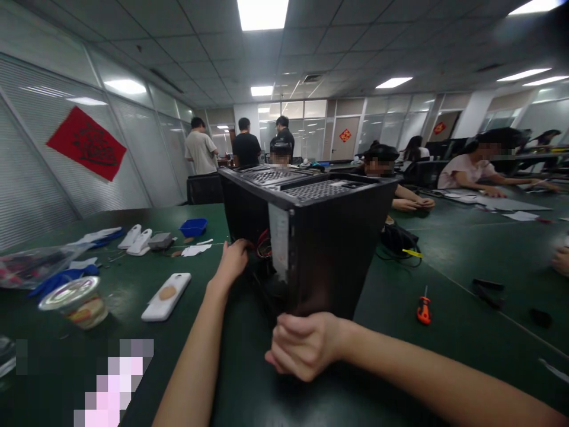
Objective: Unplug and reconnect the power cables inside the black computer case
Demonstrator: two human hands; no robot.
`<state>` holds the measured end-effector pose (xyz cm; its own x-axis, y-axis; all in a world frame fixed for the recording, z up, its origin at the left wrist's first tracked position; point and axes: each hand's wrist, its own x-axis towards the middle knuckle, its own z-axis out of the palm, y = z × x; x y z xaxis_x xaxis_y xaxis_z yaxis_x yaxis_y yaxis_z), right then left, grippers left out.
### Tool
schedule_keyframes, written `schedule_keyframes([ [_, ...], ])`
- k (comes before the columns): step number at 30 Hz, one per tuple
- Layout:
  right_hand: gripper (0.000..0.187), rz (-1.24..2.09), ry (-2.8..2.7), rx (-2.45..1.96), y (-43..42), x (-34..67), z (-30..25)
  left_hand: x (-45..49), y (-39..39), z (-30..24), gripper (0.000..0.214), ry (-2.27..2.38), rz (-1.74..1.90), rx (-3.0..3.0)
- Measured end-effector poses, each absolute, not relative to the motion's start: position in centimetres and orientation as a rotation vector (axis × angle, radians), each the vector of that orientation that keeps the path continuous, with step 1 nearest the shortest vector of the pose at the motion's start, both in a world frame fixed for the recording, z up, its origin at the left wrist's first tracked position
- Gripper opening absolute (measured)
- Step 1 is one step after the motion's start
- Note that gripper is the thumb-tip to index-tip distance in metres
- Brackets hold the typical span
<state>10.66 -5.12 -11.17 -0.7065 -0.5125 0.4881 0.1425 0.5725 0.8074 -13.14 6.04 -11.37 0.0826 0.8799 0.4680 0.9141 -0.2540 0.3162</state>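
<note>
A black computer case (329, 249) stands upright on the dark green table (444, 332) in front of me, its vented top showing and red wires visible at its open left side. My left hand (231, 261) reaches to that left side, fingers curled onto the case's edge near the wires. My right hand (304, 345) is closed round the case's near bottom corner.
A white phone (166, 296) and a sealed food cup (77, 302) lie at left, with a blue tray (193, 227), white parts and blue gloves behind. An orange screwdriver (424, 308) lies right of the case. Seated people work at right; three stand at the back.
</note>
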Motion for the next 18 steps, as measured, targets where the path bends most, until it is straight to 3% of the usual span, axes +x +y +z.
schedule_keyframes([
  [5, 0.034, -1.116, -2.027, 0.281, -2.7, 15.8, -11.4, -11.1, 6.9, -12.4, 0.044, -1.776, -0.932, -2.269],
  [11, 0.033, -1.205, -2.056, 0.235, 0.1, 21.1, -11.5, -8.3, 6.7, -12.4, 0.032, -1.721, -0.804, -2.185],
  [18, 0.023, -1.334, -2.160, 0.071, 2.6, 26.2, -12.4, -7.4, 5.8, -11.8, 0.058, -1.525, -0.558, -2.356],
])
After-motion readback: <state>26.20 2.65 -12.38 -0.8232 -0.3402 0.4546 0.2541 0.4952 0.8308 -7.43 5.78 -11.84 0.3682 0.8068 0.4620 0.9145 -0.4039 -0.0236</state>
